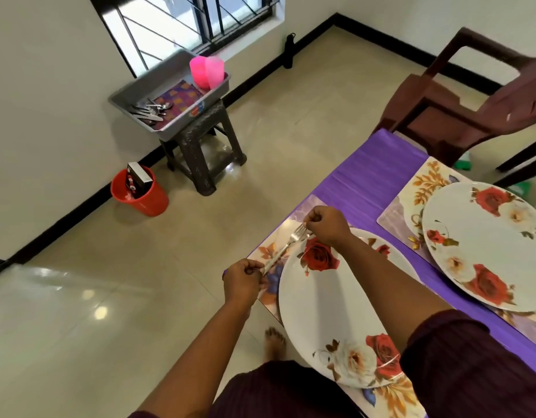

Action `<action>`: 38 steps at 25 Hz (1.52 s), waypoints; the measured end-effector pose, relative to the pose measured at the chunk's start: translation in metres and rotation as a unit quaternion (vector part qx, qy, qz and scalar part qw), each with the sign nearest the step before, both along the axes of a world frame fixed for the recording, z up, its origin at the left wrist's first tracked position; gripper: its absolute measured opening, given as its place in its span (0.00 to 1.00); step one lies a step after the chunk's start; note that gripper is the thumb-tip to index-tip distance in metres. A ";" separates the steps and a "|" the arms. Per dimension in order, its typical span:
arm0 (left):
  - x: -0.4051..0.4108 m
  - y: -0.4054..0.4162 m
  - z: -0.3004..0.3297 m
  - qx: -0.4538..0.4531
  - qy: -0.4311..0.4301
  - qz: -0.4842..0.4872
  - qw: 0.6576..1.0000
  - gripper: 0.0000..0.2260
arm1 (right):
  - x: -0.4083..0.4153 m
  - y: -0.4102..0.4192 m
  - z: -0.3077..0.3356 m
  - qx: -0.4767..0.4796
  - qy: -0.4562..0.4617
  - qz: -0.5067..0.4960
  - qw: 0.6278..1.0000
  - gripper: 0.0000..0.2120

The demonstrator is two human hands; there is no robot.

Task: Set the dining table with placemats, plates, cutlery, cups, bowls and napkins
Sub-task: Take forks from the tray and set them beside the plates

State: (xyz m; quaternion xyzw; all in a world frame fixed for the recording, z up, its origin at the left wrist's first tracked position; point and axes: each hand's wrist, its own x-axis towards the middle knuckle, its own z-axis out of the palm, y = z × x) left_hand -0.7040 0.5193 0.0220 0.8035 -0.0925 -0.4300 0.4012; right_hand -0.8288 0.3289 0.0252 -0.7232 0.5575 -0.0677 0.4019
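Steel fork point(290, 243) pinched at both ends, left hand point(242, 281) on handle, right hand point(326, 225) at tines, beside the lower plate point(330, 321). Mats and plates down; cups point(207, 71) and spare cutlery point(150, 110) wait upper left.

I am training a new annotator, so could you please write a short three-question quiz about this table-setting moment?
1. True or false: both hands hold the fork.
2. Where do the pink cups stand? A) on the near plate B) in the grey tray C) in the red bucket
3. Fill in: the fork lies over the placemat, just left of the near ___.

Key: 1 true: the left hand pinches the handle, the right hand the tines end. 2 B, the grey tray on the stool. 3 plate.
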 end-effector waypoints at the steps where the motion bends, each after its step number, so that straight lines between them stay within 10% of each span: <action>1: 0.001 -0.002 -0.001 0.015 -0.013 -0.013 1.000 0.10 | 0.000 -0.001 -0.002 0.004 0.000 0.002 1.000 0.02; 38: 0.016 0.002 -0.008 -0.002 -0.153 -0.158 0.975 0.05 | -0.003 -0.008 -0.014 -0.065 0.014 -0.023 0.998 0.07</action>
